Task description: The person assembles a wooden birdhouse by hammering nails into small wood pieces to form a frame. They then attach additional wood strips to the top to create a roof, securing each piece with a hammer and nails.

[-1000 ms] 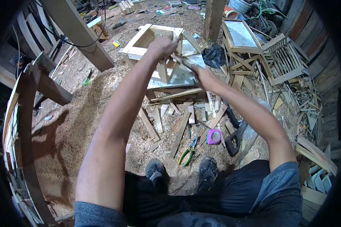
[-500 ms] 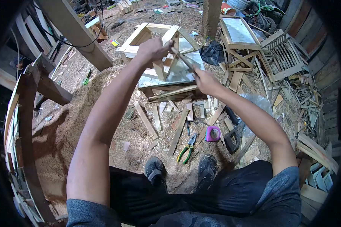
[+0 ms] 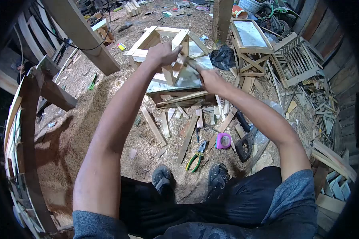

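Note:
A pale wooden frame of joined slats stands on a white-topped low stand in front of me. My left hand is closed over the frame's near upper corner, thumb pointing right; what lies under its fingers is hidden. My right hand is wrapped round the handle of a hammer, just right of the frame. The hammer's striking end is blurred and overlaps the frame's right post, close to my left hand.
Offcuts, pliers, a pink tape measure and a black-handled saw lie on the shavings before my shoes. Wooden posts rise at left and back. At right stand a small table and a slatted piece.
My right hand has moved slightly left and down, and the hammer has swung lower beside the frame. My left hand stays at the frame's corner, shifted only a little.

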`<state>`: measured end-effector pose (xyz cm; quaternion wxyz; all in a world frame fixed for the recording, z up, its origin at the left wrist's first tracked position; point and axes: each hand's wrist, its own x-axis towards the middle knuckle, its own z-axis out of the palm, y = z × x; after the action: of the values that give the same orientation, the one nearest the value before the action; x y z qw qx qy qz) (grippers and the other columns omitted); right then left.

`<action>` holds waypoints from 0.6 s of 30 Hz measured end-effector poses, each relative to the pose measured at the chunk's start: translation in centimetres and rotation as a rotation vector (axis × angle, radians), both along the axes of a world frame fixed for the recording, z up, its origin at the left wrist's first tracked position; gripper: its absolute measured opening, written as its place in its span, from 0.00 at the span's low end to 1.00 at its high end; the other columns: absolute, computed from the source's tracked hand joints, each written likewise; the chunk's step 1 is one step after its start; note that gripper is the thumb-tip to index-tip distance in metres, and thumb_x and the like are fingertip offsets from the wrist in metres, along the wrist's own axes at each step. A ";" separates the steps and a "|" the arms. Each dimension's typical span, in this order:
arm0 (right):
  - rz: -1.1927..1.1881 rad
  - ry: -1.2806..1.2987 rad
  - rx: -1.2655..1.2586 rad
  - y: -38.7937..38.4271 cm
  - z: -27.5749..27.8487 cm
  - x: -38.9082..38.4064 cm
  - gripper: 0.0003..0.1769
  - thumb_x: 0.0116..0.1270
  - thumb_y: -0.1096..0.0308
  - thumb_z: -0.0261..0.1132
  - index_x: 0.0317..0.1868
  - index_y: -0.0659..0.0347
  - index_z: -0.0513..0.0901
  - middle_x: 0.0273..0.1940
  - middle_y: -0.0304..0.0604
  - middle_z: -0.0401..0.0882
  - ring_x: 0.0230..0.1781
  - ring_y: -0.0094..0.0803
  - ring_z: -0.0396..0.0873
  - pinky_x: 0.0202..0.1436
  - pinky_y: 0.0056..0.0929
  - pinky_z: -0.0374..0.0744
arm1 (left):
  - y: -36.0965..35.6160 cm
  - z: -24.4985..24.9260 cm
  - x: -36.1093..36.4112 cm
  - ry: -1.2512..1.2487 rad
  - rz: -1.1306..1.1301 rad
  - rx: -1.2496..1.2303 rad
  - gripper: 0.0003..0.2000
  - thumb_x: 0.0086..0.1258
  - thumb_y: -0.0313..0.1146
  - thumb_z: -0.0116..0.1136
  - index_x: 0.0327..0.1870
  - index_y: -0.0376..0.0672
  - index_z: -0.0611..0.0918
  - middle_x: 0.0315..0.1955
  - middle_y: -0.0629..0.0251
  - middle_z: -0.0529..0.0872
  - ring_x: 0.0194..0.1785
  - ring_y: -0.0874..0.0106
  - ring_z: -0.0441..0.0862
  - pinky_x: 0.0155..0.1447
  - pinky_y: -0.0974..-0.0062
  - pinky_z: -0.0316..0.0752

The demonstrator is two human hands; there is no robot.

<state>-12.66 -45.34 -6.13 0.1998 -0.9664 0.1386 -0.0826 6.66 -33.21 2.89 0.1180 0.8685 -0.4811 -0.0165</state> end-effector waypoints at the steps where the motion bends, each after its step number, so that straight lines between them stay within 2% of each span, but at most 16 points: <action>1: 0.002 0.004 -0.005 0.1 0.6 0.2 0.32 0.63 0.79 0.58 0.70 0.63 0.69 0.42 0.68 0.84 0.45 0.57 0.85 0.49 0.51 0.82 | 0.1 0.2 0.1 0.034 -0.015 0.027 0.36 0.74 0.67 0.38 0.51 0.39 0.84 0.46 0.40 0.86 0.55 0.46 0.83 0.60 0.51 0.75; 3: -0.004 0.076 0.030 0.1 1.7 0.5 0.37 0.62 0.80 0.58 0.74 0.54 0.66 0.41 0.66 0.84 0.44 0.57 0.86 0.47 0.51 0.83 | -0.2 0.5 0.0 0.058 -0.042 0.057 0.38 0.72 0.69 0.39 0.51 0.38 0.84 0.47 0.40 0.86 0.55 0.46 0.83 0.60 0.51 0.75; 4: -0.056 0.008 0.021 0.4 1.2 0.2 0.36 0.63 0.77 0.59 0.73 0.52 0.68 0.39 0.62 0.84 0.44 0.61 0.83 0.46 0.53 0.79 | -0.1 0.4 -0.2 0.011 -0.035 0.051 0.34 0.71 0.66 0.46 0.51 0.38 0.84 0.45 0.42 0.87 0.53 0.47 0.84 0.58 0.53 0.77; 5: -0.055 0.008 0.018 0.3 1.4 0.5 0.36 0.63 0.77 0.59 0.73 0.52 0.68 0.39 0.62 0.84 0.44 0.61 0.83 0.46 0.53 0.79 | 0.1 0.3 -0.3 -0.032 -0.021 0.042 0.32 0.69 0.63 0.53 0.50 0.38 0.84 0.44 0.44 0.88 0.51 0.49 0.86 0.56 0.54 0.78; 6: -0.026 0.073 0.029 -0.2 1.8 1.2 0.30 0.64 0.76 0.60 0.69 0.55 0.71 0.40 0.63 0.84 0.45 0.61 0.83 0.47 0.52 0.79 | -0.2 0.3 0.5 -0.032 -0.013 0.034 0.32 0.69 0.63 0.53 0.50 0.38 0.84 0.44 0.44 0.88 0.51 0.49 0.86 0.56 0.54 0.78; 7: -0.001 0.144 0.048 -0.1 1.9 1.4 0.26 0.65 0.74 0.60 0.65 0.58 0.74 0.40 0.63 0.83 0.45 0.61 0.83 0.47 0.52 0.79 | -0.6 0.3 1.5 0.097 -0.064 0.067 0.27 0.66 0.56 0.59 0.50 0.38 0.84 0.39 0.49 0.88 0.45 0.54 0.87 0.51 0.58 0.80; 8: -0.003 0.143 0.049 0.0 1.8 0.9 0.26 0.65 0.74 0.60 0.65 0.58 0.74 0.40 0.63 0.83 0.45 0.61 0.83 0.47 0.52 0.79 | -1.0 0.2 2.4 0.221 -0.122 0.099 0.24 0.63 0.50 0.66 0.49 0.38 0.84 0.35 0.53 0.89 0.39 0.59 0.88 0.45 0.62 0.81; 9: 0.002 0.033 0.079 0.2 2.3 0.1 0.24 0.66 0.75 0.59 0.63 0.61 0.73 0.40 0.64 0.83 0.44 0.59 0.83 0.46 0.51 0.79 | -0.9 0.6 2.9 0.214 -0.126 0.096 0.24 0.63 0.50 0.66 0.49 0.38 0.84 0.35 0.53 0.89 0.39 0.59 0.88 0.45 0.62 0.81; 11: 0.029 -0.127 0.097 1.4 3.5 -2.1 0.17 0.68 0.74 0.59 0.57 0.66 0.74 0.37 0.65 0.82 0.39 0.58 0.83 0.42 0.50 0.80 | 0.5 1.6 4.6 0.442 -0.131 0.017 0.17 0.60 0.36 0.70 0.48 0.38 0.84 0.27 0.63 0.86 0.28 0.72 0.83 0.34 0.72 0.78; 12: 0.043 -0.178 0.091 2.2 4.1 -4.1 0.14 0.69 0.71 0.60 0.52 0.68 0.75 0.34 0.63 0.82 0.37 0.58 0.82 0.41 0.49 0.79 | 1.3 1.8 6.2 0.500 -0.136 -0.013 0.17 0.62 0.36 0.70 0.49 0.38 0.84 0.26 0.67 0.83 0.26 0.75 0.80 0.31 0.74 0.74; 14: 0.085 -0.186 0.087 2.8 4.3 -8.0 0.13 0.70 0.68 0.63 0.50 0.67 0.77 0.29 0.58 0.80 0.29 0.53 0.81 0.35 0.45 0.78 | 3.1 2.5 8.3 0.568 -0.150 -0.066 0.18 0.64 0.38 0.71 0.52 0.40 0.84 0.23 0.71 0.81 0.23 0.79 0.76 0.27 0.76 0.70; 16: -0.089 -0.030 0.209 5.0 3.7 -12.4 0.11 0.71 0.66 0.64 0.47 0.65 0.79 0.28 0.54 0.79 0.24 0.44 0.79 0.31 0.40 0.76 | 5.1 3.7 8.4 0.582 -0.160 -0.089 0.19 0.64 0.40 0.72 0.53 0.40 0.84 0.22 0.72 0.80 0.23 0.80 0.75 0.27 0.76 0.69; 18: -0.067 -0.106 0.364 6.9 2.7 -16.3 0.11 0.71 0.65 0.64 0.46 0.64 0.80 0.26 0.49 0.78 0.23 0.36 0.79 0.29 0.38 0.75 | 6.3 4.6 8.1 0.544 -0.115 -0.136 0.22 0.62 0.43 0.73 0.54 0.43 0.85 0.21 0.72 0.80 0.23 0.80 0.75 0.27 0.77 0.68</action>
<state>-28.92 -38.47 -3.48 0.3754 -0.9035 0.1728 -0.1135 14.77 -26.90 7.49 0.2997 0.7934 -0.4804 -0.2232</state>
